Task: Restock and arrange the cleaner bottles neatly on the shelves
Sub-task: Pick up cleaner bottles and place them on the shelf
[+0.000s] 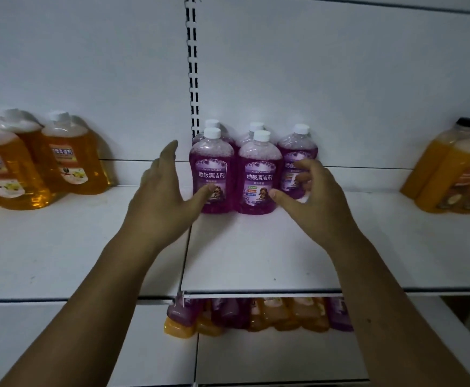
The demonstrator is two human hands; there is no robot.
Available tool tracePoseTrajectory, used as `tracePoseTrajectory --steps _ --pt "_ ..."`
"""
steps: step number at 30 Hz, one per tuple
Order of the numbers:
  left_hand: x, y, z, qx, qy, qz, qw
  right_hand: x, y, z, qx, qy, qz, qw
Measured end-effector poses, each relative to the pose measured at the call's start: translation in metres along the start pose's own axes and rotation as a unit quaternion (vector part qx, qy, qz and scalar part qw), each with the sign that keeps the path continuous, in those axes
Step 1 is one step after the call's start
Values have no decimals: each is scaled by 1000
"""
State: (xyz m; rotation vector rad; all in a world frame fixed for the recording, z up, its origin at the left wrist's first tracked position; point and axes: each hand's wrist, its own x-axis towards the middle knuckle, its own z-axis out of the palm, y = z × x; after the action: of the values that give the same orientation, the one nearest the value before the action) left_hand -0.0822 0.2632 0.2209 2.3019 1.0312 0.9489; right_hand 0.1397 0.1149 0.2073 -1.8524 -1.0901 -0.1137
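Several purple floor-cleaner bottles with white caps stand grouped at the back of the white shelf (256,255). The front-left bottle (210,163) and the front-right bottle (259,169) stand side by side, with a third bottle (298,152) to their right and more behind. My left hand (164,191) is spread open beside the front-left bottle, its thumb touching the label. My right hand (312,196) hovers with loosely curved fingers in front of the right bottles, its thumb near the front-right bottle's base. Neither hand holds anything.
Orange cleaner bottles (69,155) stand at the left of the shelf. More orange bottles with dark caps (457,174) stand at the far right. On the lower shelf lies a mixed row of purple and orange bottles (256,314). A slotted upright (192,65) divides the back panel.
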Motion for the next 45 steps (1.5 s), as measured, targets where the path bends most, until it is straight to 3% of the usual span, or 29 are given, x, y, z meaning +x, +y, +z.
tracePoseTrajectory --steps 4,7,15,22,27,33,41,45 --pt "-32 15 -4 49 16 63 997 -38 -8 -19 -75 -14 -11 997" --pt "-49 20 0 65 -15 96 993 -65 -10 -27 -116 -31 0 993" --pt "-109 47 25 72 -83 174 978 -139 3 -69 -105 -8 -13 994" --pt "-171 90 53 70 -63 203 975 -187 53 -130 -117 -18 -61 991" --pt "-223 124 105 73 -80 173 979 -212 111 -182 -125 -53 -66 988" --pt "-243 142 201 81 -180 98 975 -226 185 -212 -101 -98 12 990" --pt "-228 111 350 23 -293 -42 955 -208 300 -192 -80 -110 131 982" --pt "-216 99 421 34 -330 -42 942 -208 367 -171 -87 -136 206 965"
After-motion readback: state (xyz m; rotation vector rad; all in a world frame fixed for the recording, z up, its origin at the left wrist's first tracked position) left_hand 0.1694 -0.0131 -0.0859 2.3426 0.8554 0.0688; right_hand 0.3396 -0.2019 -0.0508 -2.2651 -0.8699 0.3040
